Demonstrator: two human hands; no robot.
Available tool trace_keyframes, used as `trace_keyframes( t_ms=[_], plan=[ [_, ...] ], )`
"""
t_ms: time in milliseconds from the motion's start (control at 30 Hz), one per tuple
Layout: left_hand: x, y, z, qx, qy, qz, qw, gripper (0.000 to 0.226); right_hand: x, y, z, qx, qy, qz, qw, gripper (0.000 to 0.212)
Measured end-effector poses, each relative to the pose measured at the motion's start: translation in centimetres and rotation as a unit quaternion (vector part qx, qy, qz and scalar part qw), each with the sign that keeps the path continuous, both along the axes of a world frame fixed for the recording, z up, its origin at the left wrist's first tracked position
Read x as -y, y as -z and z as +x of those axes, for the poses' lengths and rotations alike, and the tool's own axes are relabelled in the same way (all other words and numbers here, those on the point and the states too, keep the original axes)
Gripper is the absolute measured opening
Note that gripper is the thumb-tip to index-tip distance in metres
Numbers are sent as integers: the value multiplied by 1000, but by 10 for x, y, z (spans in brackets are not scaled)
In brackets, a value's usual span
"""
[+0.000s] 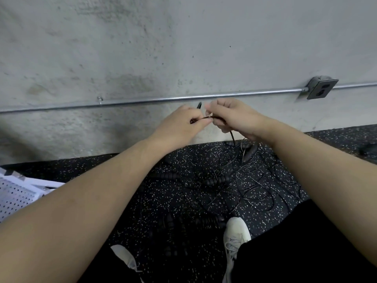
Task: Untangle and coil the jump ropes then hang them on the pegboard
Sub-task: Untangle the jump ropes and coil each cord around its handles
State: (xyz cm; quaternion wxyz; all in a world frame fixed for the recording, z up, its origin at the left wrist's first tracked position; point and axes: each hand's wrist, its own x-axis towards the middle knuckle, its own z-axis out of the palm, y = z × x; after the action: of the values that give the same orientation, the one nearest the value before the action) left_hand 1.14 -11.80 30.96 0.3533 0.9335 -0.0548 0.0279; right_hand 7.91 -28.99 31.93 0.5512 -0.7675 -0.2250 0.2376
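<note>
Nearest to me are two white shoes [236, 235] planted on the speckled black floor [159, 203], dark trousers above them. Off to the person's left a white pegboard [14, 197] lies low beside the floor mat, with nothing hung on it that I can see.

Just beyond the shoes sprawls the tangle of jump ropes [234, 180]: thin dark cords looping over one another, a beaded rope [216, 179] running through the middle, and what looks like a dark handle [250, 153] farther back near the wall.

Above that heap both arms reach forward. The left hand [179, 127] and the right hand [234, 119] are drawn close together, each pinching the same thin cord [208, 117], a short stretch of it taut between them. From under the right hand the cord drops down into the pile. A short dark end sticks up between the hands; whether it is a rope tip I cannot tell.

To my eye this is the untangling step, early on, since most of the rope sits knotted on the floor and nothing is coiled. The next move likely calls for feeding this cord through hand over hand, working it free of the loops below without cinching them tighter.

Behind everything stands a concrete wall [142, 48] with a metal conduit [183, 98] and an outlet box [321, 88].
</note>
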Motion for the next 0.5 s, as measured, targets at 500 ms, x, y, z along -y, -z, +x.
trace_keyframes(
  t_ms=[500],
  plan=[
    [-61, 22, 22, -147, -177, -134, 964, 42, 36, 25, 22, 13, -22, -301, 953, 66]
  ],
)
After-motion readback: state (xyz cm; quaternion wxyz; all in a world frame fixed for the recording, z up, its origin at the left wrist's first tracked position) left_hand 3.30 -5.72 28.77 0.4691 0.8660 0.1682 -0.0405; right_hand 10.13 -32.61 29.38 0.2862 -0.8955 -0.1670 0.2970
